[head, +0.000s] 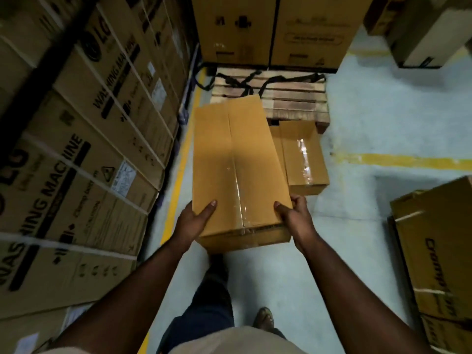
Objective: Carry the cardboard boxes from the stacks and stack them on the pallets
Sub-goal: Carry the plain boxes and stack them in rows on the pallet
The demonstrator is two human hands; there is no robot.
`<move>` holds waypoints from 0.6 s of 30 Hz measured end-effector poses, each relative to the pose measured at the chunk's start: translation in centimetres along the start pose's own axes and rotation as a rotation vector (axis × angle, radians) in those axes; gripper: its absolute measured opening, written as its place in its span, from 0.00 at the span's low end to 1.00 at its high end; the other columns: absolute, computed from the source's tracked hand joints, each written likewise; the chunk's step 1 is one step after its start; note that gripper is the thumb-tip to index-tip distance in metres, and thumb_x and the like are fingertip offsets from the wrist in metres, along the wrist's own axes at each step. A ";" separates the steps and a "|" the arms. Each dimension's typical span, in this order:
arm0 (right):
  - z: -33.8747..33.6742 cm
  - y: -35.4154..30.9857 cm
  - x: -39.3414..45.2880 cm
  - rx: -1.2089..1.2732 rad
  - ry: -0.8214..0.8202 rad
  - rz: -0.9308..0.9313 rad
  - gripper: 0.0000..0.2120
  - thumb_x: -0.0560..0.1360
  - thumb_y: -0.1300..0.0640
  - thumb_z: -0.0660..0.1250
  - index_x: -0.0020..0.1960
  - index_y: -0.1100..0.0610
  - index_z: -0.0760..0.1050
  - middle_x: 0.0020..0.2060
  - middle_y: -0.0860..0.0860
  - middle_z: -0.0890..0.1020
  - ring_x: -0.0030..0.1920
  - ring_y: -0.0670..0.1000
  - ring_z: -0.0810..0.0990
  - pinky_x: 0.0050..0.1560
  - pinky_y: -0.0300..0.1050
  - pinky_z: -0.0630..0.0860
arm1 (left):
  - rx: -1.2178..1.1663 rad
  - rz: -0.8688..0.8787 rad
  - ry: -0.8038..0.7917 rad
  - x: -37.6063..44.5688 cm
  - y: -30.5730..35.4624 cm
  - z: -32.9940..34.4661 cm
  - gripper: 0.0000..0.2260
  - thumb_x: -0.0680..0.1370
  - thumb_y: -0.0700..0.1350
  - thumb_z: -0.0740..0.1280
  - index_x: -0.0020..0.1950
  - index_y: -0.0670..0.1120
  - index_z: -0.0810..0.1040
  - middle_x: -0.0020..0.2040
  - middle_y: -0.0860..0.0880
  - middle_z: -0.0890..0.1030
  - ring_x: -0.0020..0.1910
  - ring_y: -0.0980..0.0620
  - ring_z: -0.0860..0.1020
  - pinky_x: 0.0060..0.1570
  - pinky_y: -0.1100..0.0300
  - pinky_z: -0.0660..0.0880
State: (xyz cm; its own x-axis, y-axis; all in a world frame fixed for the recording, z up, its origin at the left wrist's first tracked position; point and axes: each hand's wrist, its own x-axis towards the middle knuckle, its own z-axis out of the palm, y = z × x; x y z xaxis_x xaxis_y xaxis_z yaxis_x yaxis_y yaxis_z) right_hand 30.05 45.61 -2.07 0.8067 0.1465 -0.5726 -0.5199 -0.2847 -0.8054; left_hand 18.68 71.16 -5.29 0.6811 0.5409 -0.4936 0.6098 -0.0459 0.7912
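I carry a long plain cardboard box (232, 164), taped along its top seam, out in front of me above the floor. My left hand (196, 218) grips its near left corner, thumb on top. My right hand (293, 213) grips the near right corner, thumb on top and fingers curled round the side. A second, smaller taped box (304, 159) lies on the floor just right of the carried one. Beyond both lies a wooden pallet (293, 98) with black straps draped over its slats.
A tall wall of strapped washing-machine cartons (76, 149) lines the left side. Large cartons (268, 31) stand behind the pallet. More cartons (439, 251) lie at the right. Yellow floor lines (408, 159) mark the grey floor. My legs and a sandalled foot (264, 318) show below.
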 end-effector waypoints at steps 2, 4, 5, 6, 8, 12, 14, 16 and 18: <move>-3.4 0.6 -4.9 -0.011 0.032 -0.034 0.21 0.80 0.55 0.73 0.69 0.51 0.69 0.62 0.49 0.80 0.60 0.52 0.80 0.65 0.54 0.77 | 0.017 0.067 0.008 -5.1 0.4 1.0 0.26 0.74 0.68 0.73 0.66 0.56 0.78 0.59 0.54 0.84 0.57 0.50 0.82 0.62 0.50 0.78; -7.3 1.2 -10.0 -0.021 0.079 -0.096 0.21 0.79 0.57 0.74 0.68 0.53 0.70 0.61 0.49 0.81 0.58 0.49 0.81 0.65 0.53 0.78 | 0.057 0.149 -0.011 -10.1 1.2 2.1 0.27 0.73 0.70 0.72 0.64 0.55 0.80 0.57 0.55 0.85 0.55 0.51 0.83 0.61 0.50 0.79; -8.2 1.4 -11.5 -0.019 0.073 -0.109 0.21 0.78 0.58 0.75 0.66 0.54 0.70 0.61 0.50 0.81 0.57 0.47 0.81 0.64 0.51 0.78 | 0.066 0.164 -0.008 -11.4 1.1 2.1 0.28 0.72 0.71 0.72 0.65 0.55 0.80 0.56 0.56 0.85 0.55 0.52 0.83 0.60 0.50 0.79; -8.9 1.8 -12.7 -0.014 0.074 -0.122 0.21 0.77 0.58 0.76 0.65 0.54 0.71 0.61 0.50 0.81 0.57 0.46 0.81 0.64 0.51 0.79 | 0.059 0.180 -0.013 -12.4 0.9 2.3 0.29 0.71 0.72 0.72 0.65 0.55 0.81 0.56 0.56 0.86 0.54 0.52 0.83 0.59 0.50 0.80; -11.2 3.2 -16.1 0.009 0.118 -0.144 0.23 0.74 0.51 0.79 0.62 0.51 0.71 0.60 0.50 0.81 0.58 0.48 0.81 0.63 0.53 0.80 | 0.045 0.212 -0.054 -15.7 1.0 3.6 0.30 0.71 0.71 0.73 0.66 0.54 0.81 0.56 0.54 0.86 0.54 0.51 0.84 0.56 0.52 0.80; -15.8 8.1 -24.1 0.046 0.320 -0.144 0.32 0.68 0.44 0.83 0.63 0.51 0.68 0.59 0.48 0.80 0.55 0.45 0.81 0.52 0.45 0.79 | 0.028 0.264 -0.147 -23.3 -0.9 7.9 0.38 0.67 0.74 0.74 0.69 0.51 0.79 0.57 0.52 0.85 0.54 0.49 0.84 0.59 0.46 0.81; -17.7 11.5 -28.4 0.020 0.413 -0.137 0.34 0.68 0.45 0.84 0.66 0.49 0.69 0.60 0.46 0.79 0.55 0.44 0.79 0.53 0.45 0.77 | 0.030 0.241 -0.212 -26.8 -3.4 10.1 0.42 0.65 0.77 0.73 0.71 0.52 0.76 0.60 0.52 0.84 0.56 0.47 0.83 0.60 0.43 0.81; -19.1 14.8 -32.4 -0.004 0.461 -0.125 0.38 0.66 0.42 0.84 0.71 0.45 0.70 0.63 0.46 0.78 0.59 0.47 0.79 0.61 0.52 0.79 | 0.045 0.226 -0.259 -30.4 -5.7 11.7 0.39 0.68 0.73 0.74 0.71 0.52 0.75 0.59 0.52 0.82 0.56 0.46 0.82 0.60 0.44 0.80; -20.9 18.2 -36.3 -0.003 0.520 -0.099 0.40 0.61 0.34 0.82 0.69 0.39 0.72 0.64 0.47 0.80 0.60 0.49 0.81 0.64 0.58 0.80 | 0.067 0.239 -0.299 -34.1 -8.0 13.5 0.34 0.71 0.68 0.75 0.71 0.51 0.75 0.57 0.53 0.81 0.55 0.47 0.80 0.57 0.49 0.79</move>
State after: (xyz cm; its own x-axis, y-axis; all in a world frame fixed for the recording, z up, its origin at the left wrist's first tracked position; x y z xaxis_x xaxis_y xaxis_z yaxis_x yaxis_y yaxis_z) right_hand -2.81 15.36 7.26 0.8854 -0.3159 -0.3411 -0.4335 -0.2964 -0.8510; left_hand -3.95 41.77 0.40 0.8891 0.2403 -0.3896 0.4383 -0.2013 0.8760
